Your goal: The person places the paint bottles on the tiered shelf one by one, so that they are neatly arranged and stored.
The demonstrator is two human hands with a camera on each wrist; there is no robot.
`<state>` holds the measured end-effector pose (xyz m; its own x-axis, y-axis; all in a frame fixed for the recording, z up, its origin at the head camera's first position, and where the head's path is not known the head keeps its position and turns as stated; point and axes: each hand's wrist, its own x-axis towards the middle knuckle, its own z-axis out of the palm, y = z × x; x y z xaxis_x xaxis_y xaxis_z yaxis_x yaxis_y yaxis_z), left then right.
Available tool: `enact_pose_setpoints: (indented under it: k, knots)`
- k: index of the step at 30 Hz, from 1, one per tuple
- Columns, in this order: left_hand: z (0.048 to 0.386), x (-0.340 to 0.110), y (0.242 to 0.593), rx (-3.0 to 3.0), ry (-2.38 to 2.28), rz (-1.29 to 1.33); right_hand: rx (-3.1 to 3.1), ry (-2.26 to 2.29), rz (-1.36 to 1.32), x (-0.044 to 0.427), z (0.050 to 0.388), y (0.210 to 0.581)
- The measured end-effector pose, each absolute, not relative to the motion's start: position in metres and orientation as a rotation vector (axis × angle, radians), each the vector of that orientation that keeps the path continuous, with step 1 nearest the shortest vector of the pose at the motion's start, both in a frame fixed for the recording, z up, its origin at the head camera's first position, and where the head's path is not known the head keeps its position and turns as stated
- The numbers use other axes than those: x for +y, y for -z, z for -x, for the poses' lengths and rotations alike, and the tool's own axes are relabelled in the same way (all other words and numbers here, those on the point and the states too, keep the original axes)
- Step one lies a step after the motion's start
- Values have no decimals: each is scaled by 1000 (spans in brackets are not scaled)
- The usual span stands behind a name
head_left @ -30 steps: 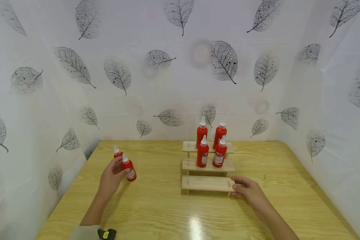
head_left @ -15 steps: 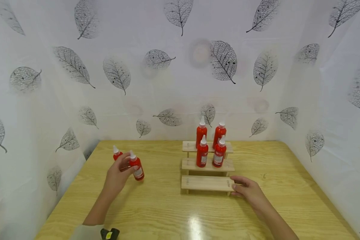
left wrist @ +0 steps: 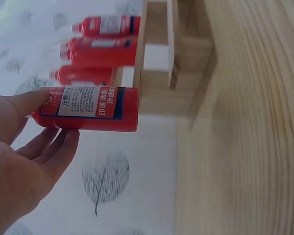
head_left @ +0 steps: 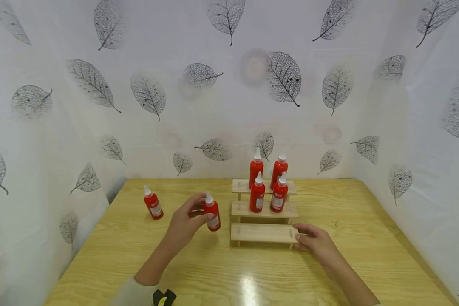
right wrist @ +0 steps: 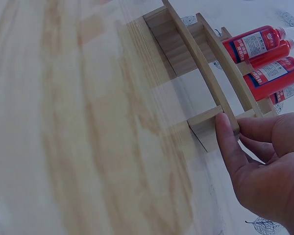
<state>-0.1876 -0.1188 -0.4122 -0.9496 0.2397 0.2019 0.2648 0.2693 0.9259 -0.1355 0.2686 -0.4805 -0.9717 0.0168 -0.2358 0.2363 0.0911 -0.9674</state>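
My left hand grips a red squeeze bottle with a white nozzle cap, held just left of a three-step wooden rack. In the left wrist view the thumb and fingers wrap the upper part of this labelled bottle; its base is off the table. The right hand pinches the right end of the rack's lowest step, thumb on one side and fingers on the other, as the right wrist view shows. Two similar red bottles stand upright on the middle step and two on the top one.
Another red bottle stands alone on the left of the wooden table. White leaf-patterned sheeting closes off the back and both sides.
My left hand has carried its bottle rightward, away from the lone bottle and close to the rack. The right hand keeps its place on the lowest step.
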Motion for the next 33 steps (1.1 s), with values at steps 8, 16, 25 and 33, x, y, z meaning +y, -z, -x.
enact_pose_setpoints:
  k: [8, 16, 25, 33]
  knots:
    - [187, -66, 414, -2458, 1849, 776, 2187, 1984, -256, 267, 135, 480]
    - [192, -22, 417, -2516, 1878, 886, 2178, 2013, -271, 267, 136, 480]
    - [197, 15, 425, -2489, 1867, 993, 2180, 2000, -269, 269, 136, 480]
    - [200, 42, 428, -2484, 1839, 1080, 2187, 2006, -246, 269, 136, 480]
